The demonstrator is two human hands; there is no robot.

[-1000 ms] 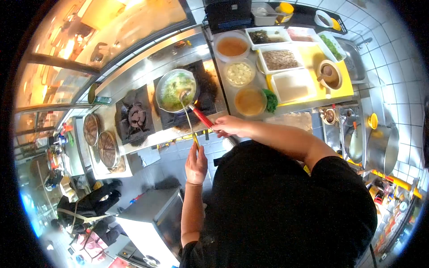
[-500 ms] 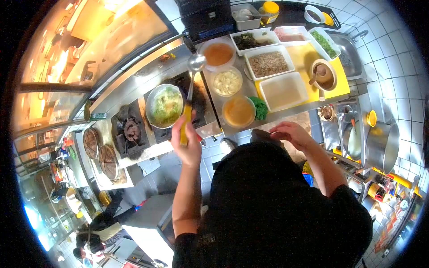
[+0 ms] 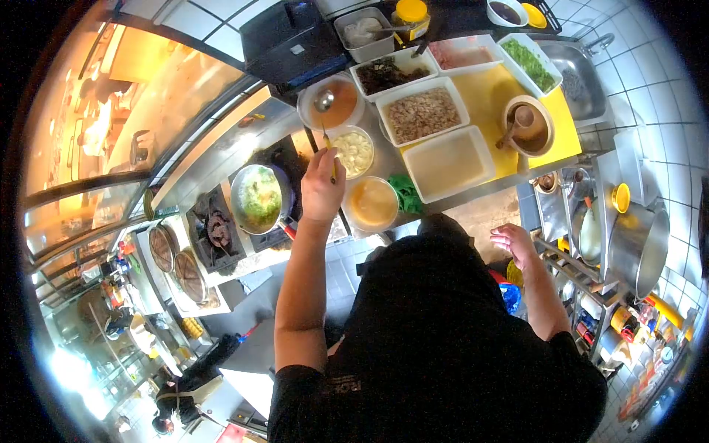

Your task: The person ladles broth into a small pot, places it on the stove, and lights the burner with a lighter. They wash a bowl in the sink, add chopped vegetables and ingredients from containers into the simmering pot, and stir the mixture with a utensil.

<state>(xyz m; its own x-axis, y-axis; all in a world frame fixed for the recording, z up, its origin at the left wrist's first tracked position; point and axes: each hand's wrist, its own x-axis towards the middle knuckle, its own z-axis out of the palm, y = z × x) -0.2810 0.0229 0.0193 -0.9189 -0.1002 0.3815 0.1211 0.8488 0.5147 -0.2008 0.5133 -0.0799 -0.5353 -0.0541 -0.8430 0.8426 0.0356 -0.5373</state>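
Note:
My left hand (image 3: 323,188) grips a ladle (image 3: 324,103) by its yellow handle. The ladle's metal bowl is over a tub of orange-brown sauce (image 3: 343,111); whether it touches the sauce I cannot tell. Close by my fingers stands a bowl of pale chopped pieces (image 3: 356,153), and nearer to me a bowl of yellow-orange liquid (image 3: 374,204). Left of the hand, a frying pan (image 3: 258,198) with a red handle sits on the stove, holding green and yellow food in liquid. My right hand (image 3: 515,244) hangs beside the counter, fingers apart, holding nothing.
White trays of minced brown food (image 3: 423,116), dark leaves (image 3: 395,72) and chopped greens (image 3: 530,63) line the counter. A pot with a wooden scoop (image 3: 529,125) stands on a yellow board (image 3: 565,122). To the right is a large steel pot (image 3: 641,247). Another person (image 3: 177,406) is at lower left.
My left hand has moved forward, carrying the ladle from beside the pan to over the sauce tub. My right hand has shifted right and down, away from my body.

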